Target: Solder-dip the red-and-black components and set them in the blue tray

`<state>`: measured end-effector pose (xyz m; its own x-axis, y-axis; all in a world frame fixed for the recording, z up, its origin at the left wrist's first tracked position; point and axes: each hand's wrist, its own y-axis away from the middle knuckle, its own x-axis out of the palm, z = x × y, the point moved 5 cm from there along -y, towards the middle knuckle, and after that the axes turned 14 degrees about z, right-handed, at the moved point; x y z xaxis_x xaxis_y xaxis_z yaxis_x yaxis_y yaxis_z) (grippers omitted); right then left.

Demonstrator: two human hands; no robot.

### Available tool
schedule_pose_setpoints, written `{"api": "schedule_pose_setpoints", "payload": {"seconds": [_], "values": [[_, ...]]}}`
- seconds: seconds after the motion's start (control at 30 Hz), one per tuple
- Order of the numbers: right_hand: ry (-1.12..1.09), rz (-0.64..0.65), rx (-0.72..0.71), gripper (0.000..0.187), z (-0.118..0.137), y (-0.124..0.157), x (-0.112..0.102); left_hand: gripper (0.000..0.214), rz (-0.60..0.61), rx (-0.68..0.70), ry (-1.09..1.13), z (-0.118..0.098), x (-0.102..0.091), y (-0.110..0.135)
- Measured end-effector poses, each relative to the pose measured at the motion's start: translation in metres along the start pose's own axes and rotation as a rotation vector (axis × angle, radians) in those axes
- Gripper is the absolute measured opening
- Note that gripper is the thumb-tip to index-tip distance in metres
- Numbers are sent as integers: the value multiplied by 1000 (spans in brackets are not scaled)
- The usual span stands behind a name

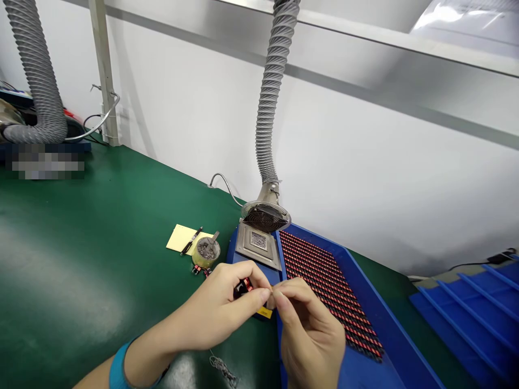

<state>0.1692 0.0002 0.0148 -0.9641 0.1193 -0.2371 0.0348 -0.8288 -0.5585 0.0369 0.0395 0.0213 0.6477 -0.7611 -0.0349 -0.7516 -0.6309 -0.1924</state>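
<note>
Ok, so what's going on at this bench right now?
A person holds a small red-and-black component in their left hand, with their right hand pinching just beside it, over a blue tray lined with rows of similar parts. A fume extractor hose rises behind the tray.

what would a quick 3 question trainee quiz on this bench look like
1. Which two colours show on the small part held in the left hand?
2. True or false: the yellow pad lies inside the blue tray.
3. Fill the gap: the ribbed grey hose ends in a round ____ beside the blue tray.

Key: 1. Red and black. 2. False, it lies on the green bench mat. 3. Grille.
</note>
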Motion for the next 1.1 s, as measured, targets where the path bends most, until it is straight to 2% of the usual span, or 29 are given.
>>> {"api": "schedule_pose_setpoints", "payload": {"seconds": [0.5,0.57,0.63,0.7,0.73,0.83,0.93,0.97,1.03,1.07,1.1], "values": [[-16,-9,-25,12,-3,1,0,14,-13,46,68,1,1,-2],[-14,23,-25,13,-1,0,0,14,-21,55,94,2,0,-2],[5,118,-34,14,4,-1,1,14,-38,62,88,1,0,-2],[34,198,-77,14,11,-1,2,14,-52,59,45,1,-1,-1],[53,200,-107,13,15,0,1,15,-54,55,16,1,-1,0],[176,72,-196,26,25,3,-6,16,-35,40,-62,0,0,0],[365,56,-247,37,30,6,-2,16,8,70,-183,-3,2,1],[401,59,-238,33,30,6,0,15,18,89,-252,-4,2,1],[375,51,-130,17,24,4,0,15,32,139,-430,-8,4,3],[305,57,-48,15,19,3,0,17,41,169,-521,-9,6,3],[195,77,28,21,14,2,0,19,50,199,-603,-11,8,4]]}}
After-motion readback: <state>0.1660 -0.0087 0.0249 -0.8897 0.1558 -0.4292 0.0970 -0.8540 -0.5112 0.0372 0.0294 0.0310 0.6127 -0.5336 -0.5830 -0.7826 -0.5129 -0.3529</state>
